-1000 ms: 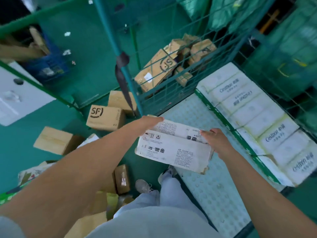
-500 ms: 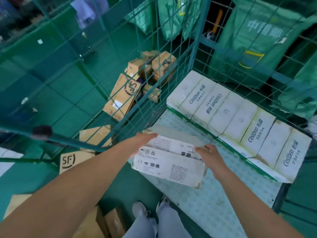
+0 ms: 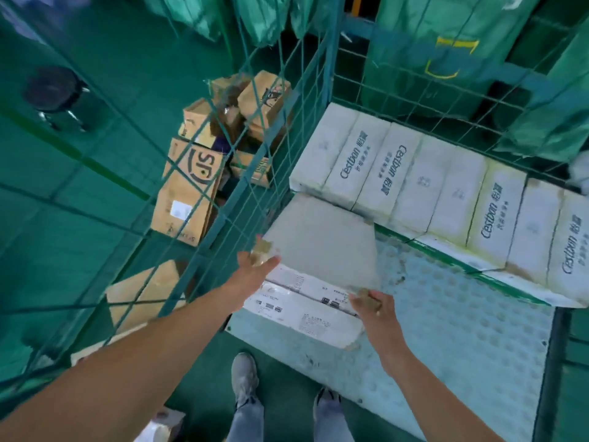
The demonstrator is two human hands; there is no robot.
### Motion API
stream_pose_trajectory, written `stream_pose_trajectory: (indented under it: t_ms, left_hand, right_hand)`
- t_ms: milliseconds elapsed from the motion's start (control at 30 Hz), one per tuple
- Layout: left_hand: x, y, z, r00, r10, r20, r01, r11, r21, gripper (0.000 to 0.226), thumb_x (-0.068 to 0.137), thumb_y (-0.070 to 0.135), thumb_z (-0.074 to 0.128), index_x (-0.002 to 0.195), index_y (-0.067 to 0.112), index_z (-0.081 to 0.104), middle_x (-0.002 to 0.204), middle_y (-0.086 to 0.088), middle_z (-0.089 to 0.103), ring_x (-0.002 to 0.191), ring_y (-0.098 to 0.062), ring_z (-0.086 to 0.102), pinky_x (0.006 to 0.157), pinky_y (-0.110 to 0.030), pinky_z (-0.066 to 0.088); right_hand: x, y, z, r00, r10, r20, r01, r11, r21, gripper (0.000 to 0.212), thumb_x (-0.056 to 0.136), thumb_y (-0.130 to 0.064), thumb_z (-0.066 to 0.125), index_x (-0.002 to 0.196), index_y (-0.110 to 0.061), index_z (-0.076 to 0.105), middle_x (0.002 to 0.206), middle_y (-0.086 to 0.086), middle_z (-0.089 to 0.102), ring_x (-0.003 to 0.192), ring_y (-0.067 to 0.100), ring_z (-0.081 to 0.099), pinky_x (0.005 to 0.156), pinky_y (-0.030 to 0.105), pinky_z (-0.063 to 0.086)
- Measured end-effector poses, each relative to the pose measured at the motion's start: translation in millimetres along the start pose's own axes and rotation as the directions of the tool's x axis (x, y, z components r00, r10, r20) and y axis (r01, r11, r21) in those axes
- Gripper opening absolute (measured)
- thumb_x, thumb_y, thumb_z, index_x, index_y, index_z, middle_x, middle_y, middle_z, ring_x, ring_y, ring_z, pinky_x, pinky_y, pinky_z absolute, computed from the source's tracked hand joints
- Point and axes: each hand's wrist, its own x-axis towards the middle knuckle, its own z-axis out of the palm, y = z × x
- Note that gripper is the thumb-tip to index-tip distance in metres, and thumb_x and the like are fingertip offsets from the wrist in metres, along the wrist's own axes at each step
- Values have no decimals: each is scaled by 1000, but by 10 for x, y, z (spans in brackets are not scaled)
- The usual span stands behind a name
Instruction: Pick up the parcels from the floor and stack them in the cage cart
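Note:
I hold a flat white parcel (image 3: 318, 247) with printed labels low over the cage cart's dimpled floor (image 3: 462, 314), near its left mesh wall. My left hand (image 3: 255, 269) holds its left edge and my right hand (image 3: 371, 306) grips its near right corner. The parcel's far edge reaches a row of white "Cestbon" boxes (image 3: 414, 186) lying along the cart's back. Brown cardboard parcels (image 3: 188, 189) lie on the green floor outside the mesh.
The cart's green mesh walls (image 3: 264, 161) rise on the left and back. Green mail sacks (image 3: 446, 43) hang behind the cart. More brown boxes (image 3: 143, 295) lie by my left arm. My feet (image 3: 245, 378) stand at the cart's open front. A black stool (image 3: 54, 90) stands far left.
The parcel has moved forward and down into the cart, now tilted flatter with its plain top face showing. My view has swung right, toward the cart's inside.

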Motion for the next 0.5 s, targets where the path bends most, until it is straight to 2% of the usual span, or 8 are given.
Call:
stream_pose_trajectory:
  t_ms: [100, 167, 267, 333, 367, 433, 500]
  left_hand:
    - [269, -263, -111, 998, -43, -56, 43, 999, 7, 108, 94, 60, 64, 162, 18, -8, 169, -6, 15, 153, -29, 24, 123, -44, 19]
    - [420, -529, -226, 998, -52, -25, 53, 998, 29, 107, 96, 56, 63, 162, 17, -11, 170, -7, 15, 154, -28, 22, 125, -43, 19]
    - [516, -916, -312, 995, -79, -63, 84, 994, 74, 87, 97, 48, 65, 156, 14, 11, 154, -9, 38, 136, -27, 42, 116, -41, 33]
    - [558, -1133, -325, 991, -106, -83, 113, 989, 92, 63, 97, 44, 66, 137, 18, 25, 136, -7, 48, 117, -25, 47, 101, -37, 38]
    - [579, -1238, -324, 988, -128, -88, 135, 988, 74, 58, 96, 45, 67, 129, 22, 26, 129, -5, 49, 113, -25, 48, 99, -37, 39]
    - [673, -1487, -315, 982, -173, -75, 177, 982, 60, 58, 93, 49, 69, 127, 28, 28, 126, -3, 50, 113, -27, 50, 101, -41, 44]
    - [790, -1685, -270, 978, -202, -54, 206, 974, 94, 60, 93, 51, 68, 136, 29, 33, 129, -3, 53, 114, -26, 54, 102, -43, 48]
  right_hand:
    - [98, 229, 397, 999, 18, -30, -18, 1000, 3, 35, 93, -39, 74, 115, -35, 47, 108, -9, 59, 93, 11, 60, 81, 35, 49]
    - [140, 441, 676, 997, 62, -37, -60, 997, 54, 42, 92, -36, 74, 120, -33, 43, 113, -4, 59, 97, 15, 60, 85, 38, 49]
    - [111, 740, 974, 987, 132, -87, -112, 972, 208, 62, 92, -24, 74, 135, -36, 32, 118, -12, 59, 104, 13, 61, 94, 40, 49]
    - [92, 909, 1130, 975, 189, -116, -153, 953, 263, 79, 92, -22, 72, 153, -36, 24, 129, -16, 57, 116, 18, 60, 107, 47, 47]
    - [109, 996, 1196, 967, 216, -132, -175, 948, 266, 79, 91, -23, 71, 157, -30, 27, 134, -13, 56, 119, 21, 59, 108, 48, 46]
    - [178, 1155, 1300, 956, 243, -167, -195, 946, 258, 66, 90, -21, 70, 151, -24, 44, 132, -5, 63, 111, 23, 61, 94, 40, 49]
    - [266, 1284, 1346, 950, 250, -188, -193, 942, 275, 61, 88, -14, 68, 145, -28, 48, 122, -3, 67, 100, 20, 63, 78, 34, 48]
